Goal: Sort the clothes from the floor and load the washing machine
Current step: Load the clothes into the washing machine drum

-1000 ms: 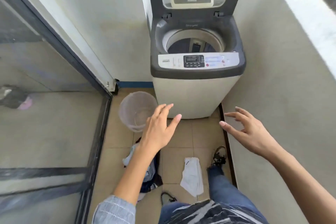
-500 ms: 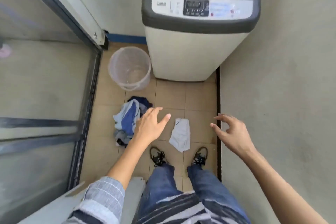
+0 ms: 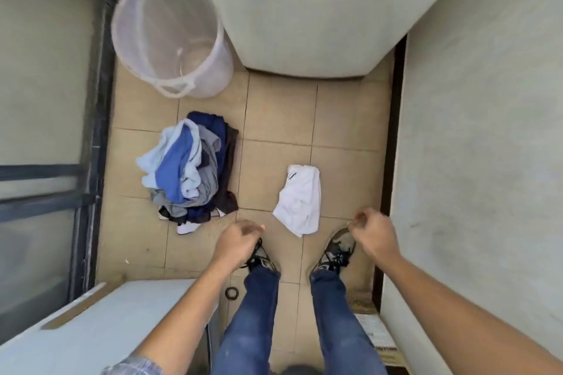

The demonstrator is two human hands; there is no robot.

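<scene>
White garment (image 3: pixel 300 199) lies flat on the tile floor (image 3: pixel 274 119), centre-right of frame, long axis running roughly top to bottom with its lower end tilted a bit toward frame right. It sits between the two hands and just above them in frame, touching neither. Right hand (image 3: pixel 373 233) is nearer, just off the garment's lower right corner; left hand (image 3: pixel 239 240) is a little further, off its lower left

Mixed pile of blue, grey and dark clothes (image 3: pixel 193 170) is centre-left, above and left of the left hand, well apart from the white piece, so left takes the pile and right takes the white one, I'd say

Both hands hang knuckles-up with fingers curled under, holding nothing as far as I can see; motion blur hides the fingertips, so loose curl vs fist is unclear

Empty translucent basket (image 3: pixel 170 36) stands upper left, just beside the washing machine (image 3: pixel 304 9), whose front panel fills top centre. Drum opening is out of frame. Shoes (image 3: pixel 338 248) sit directly under the hands, lower centre
</scene>
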